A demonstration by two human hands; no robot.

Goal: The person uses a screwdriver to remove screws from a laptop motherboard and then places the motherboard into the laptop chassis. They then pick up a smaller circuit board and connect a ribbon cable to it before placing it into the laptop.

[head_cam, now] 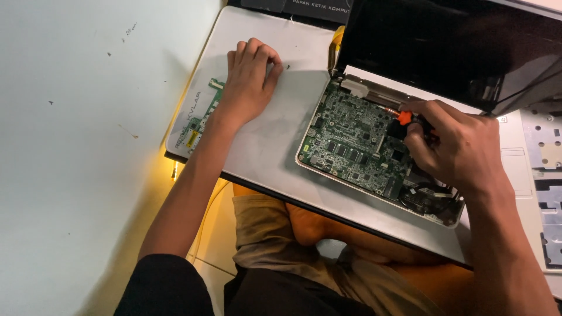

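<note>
Orange-collared screwdriver (404, 116) gripped in my right hand (462, 149) met the laptop motherboard (357, 143); my left hand (249, 82), holding nothing, rested curled on the surface (275, 152).

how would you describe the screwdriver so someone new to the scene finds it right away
Start at the opened laptop with its green circuit board exposed. The right hand at the board's far edge grips the screwdriver. Its orange collar and coppery shaft are the only bright colours against the green board.

Dark laptop screen (456, 47), perhaps off, upper right
</note>
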